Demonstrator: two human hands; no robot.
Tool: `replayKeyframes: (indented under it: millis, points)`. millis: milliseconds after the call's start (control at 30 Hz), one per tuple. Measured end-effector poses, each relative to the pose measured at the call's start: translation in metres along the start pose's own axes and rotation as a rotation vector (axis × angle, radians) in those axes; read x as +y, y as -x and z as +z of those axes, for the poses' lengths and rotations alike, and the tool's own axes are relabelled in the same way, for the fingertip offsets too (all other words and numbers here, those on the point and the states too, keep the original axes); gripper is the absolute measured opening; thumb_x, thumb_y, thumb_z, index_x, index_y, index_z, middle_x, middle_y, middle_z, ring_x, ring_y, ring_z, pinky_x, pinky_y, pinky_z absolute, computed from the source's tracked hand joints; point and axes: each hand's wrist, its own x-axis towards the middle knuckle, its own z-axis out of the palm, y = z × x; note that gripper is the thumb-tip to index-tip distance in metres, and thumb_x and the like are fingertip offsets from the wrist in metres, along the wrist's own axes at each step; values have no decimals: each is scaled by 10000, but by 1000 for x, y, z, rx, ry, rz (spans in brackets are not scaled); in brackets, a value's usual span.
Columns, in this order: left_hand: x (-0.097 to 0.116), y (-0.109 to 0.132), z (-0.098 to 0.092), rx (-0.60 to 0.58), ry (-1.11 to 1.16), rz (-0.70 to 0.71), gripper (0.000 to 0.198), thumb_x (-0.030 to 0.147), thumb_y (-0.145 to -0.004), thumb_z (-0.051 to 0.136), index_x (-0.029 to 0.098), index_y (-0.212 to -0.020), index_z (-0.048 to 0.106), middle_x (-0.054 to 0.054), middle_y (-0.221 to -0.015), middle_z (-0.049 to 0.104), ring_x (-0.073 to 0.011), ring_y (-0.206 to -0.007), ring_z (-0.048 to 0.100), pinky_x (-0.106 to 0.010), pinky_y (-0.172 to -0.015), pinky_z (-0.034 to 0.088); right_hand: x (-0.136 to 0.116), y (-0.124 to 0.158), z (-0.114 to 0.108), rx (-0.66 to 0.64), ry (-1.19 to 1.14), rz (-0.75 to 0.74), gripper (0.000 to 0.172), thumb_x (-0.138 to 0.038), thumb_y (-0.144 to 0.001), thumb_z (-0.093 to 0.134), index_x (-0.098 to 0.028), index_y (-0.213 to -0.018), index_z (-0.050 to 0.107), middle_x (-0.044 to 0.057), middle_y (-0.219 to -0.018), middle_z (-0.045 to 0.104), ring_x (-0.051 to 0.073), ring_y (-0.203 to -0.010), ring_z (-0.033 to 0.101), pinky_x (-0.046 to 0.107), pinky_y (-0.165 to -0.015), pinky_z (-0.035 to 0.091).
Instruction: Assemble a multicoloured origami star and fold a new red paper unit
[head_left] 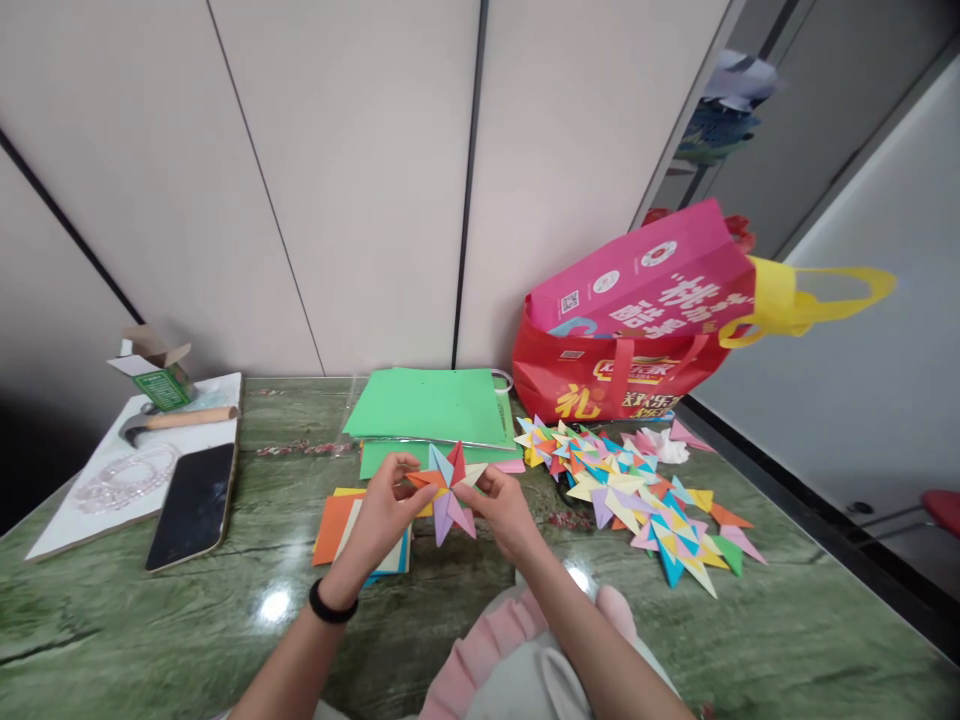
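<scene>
Wall panels (360, 180): pale, split by dark seams, rising behind the table.
Tabletop (285, 640): green, veined like stone, glossy with light spots.
Bags: a red bag (547, 372) stands against the wall at the right, a pink bag (645, 270) with yellow handles leaning tilted in its top.
Folded-paper heap (630, 490): many-coloured pointed pieces, overlapping, in front of the red bag.
White board (71, 528): lies at the table's left, under a box, a hammer and clear beads.
Green sheets (427, 405): stacked near the wall, centre.
Phone (191, 505): dark screen up, partly over the board's edge.
Square papers (332, 527): fanned stack, orange showing, beside the left wrist.
Left hand (394, 497): thumb and fingers pinch the star's orange side.
Right hand (510, 512): pinches the opposite, cream side.
Paper star (451, 487): multicoloured, held between both hands, right of the square papers.
Wristband (332, 602): black, around the left wrist.
</scene>
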Motion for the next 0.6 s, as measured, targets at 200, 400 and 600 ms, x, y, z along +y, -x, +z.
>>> replayKeyframes:
  millis: [200,400,600]
  points:
    - [9,2,-5,-147,-17,5,428,358,-712,590,200,-1098,494,38,-637,544,-125,-476,564,-233,-388,489,-4,-2,-4,-18,235,-177,314,-368,-678,664,-174,-923,627,64,-941,683,224,-878,618,321,-735,474]
    - [2,2,2,-72,12,-42,273,363,-677,614,173,-861,550,34,-554,601,-136,-447,567,-247,-403,507,-5,-2,-2,81,312,-195,269,-379,-706,625,-161,-862,643,53,-820,684,193,-726,616,265,-602,455]
    - [0,2,7,-9,76,-94,310,358,-630,663,166,-833,529,37,-531,619,-138,-448,581,-236,-381,500,-5,0,-1,109,314,-199,286,-373,-695,637,-152,-875,649,38,-787,669,167,-667,585,235,-547,425]
